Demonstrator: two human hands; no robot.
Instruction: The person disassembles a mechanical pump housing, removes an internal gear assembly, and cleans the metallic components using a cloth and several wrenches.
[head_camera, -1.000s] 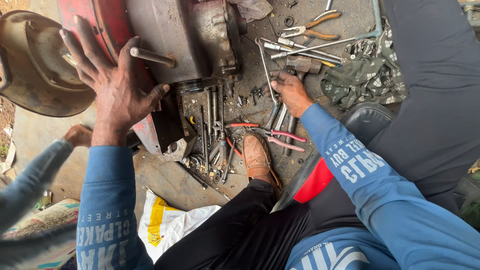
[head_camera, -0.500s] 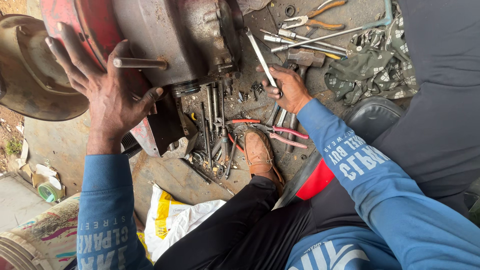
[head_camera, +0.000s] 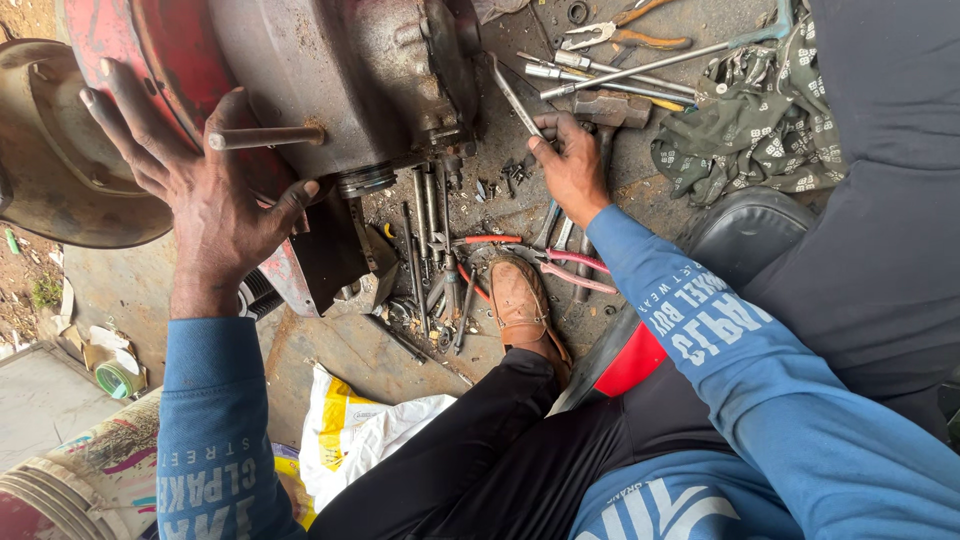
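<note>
Engine casing (head_camera: 330, 80) is steadied by the flat, unclenched left hand (head_camera: 215, 200); the right hand (head_camera: 570, 165) grasps a slim metal tool (head_camera: 512, 95) among scattered tools.

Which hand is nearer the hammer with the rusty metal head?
Right. The right hand lies just below the hammer, gripping a thin metal tool; the left hand presses the engine housing, far off.
</note>
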